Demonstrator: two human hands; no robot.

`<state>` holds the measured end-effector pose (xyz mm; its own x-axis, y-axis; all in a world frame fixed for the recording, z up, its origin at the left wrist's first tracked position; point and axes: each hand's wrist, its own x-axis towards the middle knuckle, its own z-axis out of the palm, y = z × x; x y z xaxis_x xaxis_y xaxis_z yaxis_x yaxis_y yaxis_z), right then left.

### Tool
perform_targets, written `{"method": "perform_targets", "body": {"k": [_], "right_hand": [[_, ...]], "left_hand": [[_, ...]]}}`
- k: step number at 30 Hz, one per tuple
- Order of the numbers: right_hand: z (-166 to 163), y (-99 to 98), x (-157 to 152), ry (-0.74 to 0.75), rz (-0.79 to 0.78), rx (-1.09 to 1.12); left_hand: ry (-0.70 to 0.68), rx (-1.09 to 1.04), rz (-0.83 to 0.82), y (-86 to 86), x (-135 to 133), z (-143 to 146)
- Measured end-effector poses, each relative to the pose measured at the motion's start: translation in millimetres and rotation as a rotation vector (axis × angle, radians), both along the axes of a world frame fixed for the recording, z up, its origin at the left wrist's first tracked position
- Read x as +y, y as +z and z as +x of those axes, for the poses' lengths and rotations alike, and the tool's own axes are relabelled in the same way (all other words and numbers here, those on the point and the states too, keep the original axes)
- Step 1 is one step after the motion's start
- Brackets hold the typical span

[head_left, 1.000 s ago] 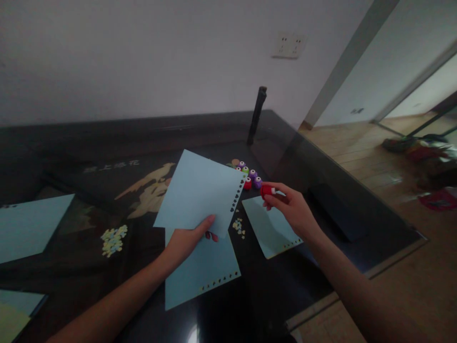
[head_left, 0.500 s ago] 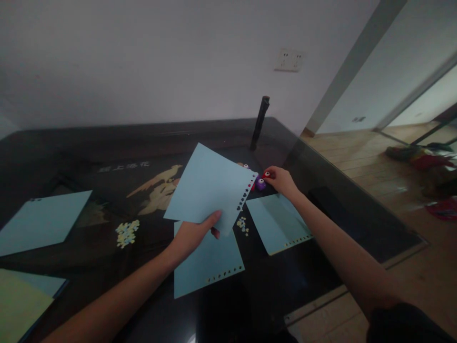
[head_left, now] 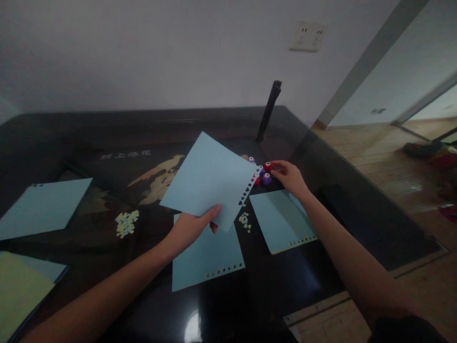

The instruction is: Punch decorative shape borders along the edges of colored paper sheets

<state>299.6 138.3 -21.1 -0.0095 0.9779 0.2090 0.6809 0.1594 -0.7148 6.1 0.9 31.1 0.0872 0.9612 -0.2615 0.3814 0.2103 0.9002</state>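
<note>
My left hand (head_left: 200, 220) pinches a light blue sheet of paper (head_left: 210, 178) by its near edge, thumb on top, holding it above the table. A row of punched stars and hearts runs along the sheet's right edge. Beyond that edge is a cluster of small craft punches with white tops. Among them are a red craft punch (head_left: 267, 166) and a purple craft punch (head_left: 266, 179); the sheet partly hides others. Right at the red punch, my right hand (head_left: 288, 175) has its thumb and forefinger apart, fingertips at the punch's side. Contact is hard to make out.
Punched blue sheets lie at the lower middle (head_left: 203, 259) and right (head_left: 282, 219). Small cut-out shapes form a large pile (head_left: 126, 224) and a smaller pile (head_left: 245, 221). More blue paper (head_left: 46, 207) and yellow paper (head_left: 21, 295) lie left. A black post (head_left: 269, 109) stands behind.
The red craft punch has shifted slightly left toward the others, and my right hand has drawn a little away from it. My left hand keeps hold of the sheet. The camera view has tilted slightly.
</note>
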Motion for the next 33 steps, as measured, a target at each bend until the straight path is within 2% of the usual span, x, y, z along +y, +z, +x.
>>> {"method": "perform_targets", "body": {"k": [4,7,8,11,14,17,23,27,33], "right_hand": [[-5,19.0,-15,-0.028,0.030,0.045],[-15,43.0,-44,-0.003,0.032,0.078],[-21,50.3,-57,0.048,-0.003,0.109],[-44,62.5,-97,0.307,-0.299,0.373],[-66,58.8,-125,0.377,-0.496,0.672],[-77,48.4,-135,0.350,-0.573,0.838],[-80,37.5,-138,0.323,-0.640,0.892],[-81,38.1,-141,0.310,-0.671,0.930],[-82,39.2,-141,0.287,-0.699,0.968]], "left_hand": [[-0.016,-0.024,-0.023,2.0,-1,0],[-0.033,-0.047,-0.032,5.4,-2,-1],[-0.038,-0.055,-0.033,6.9,-2,-1],[-0.044,-0.054,-0.014,11.7,-4,-1],[-0.044,0.002,0.011,14.7,-7,0],[-0.063,0.097,0.005,14.4,-9,1],[-0.057,0.294,-0.078,10.9,-11,2],[-0.044,0.248,-0.098,12.6,-10,4],[-0.110,0.188,-0.057,12.1,-9,4]]}}
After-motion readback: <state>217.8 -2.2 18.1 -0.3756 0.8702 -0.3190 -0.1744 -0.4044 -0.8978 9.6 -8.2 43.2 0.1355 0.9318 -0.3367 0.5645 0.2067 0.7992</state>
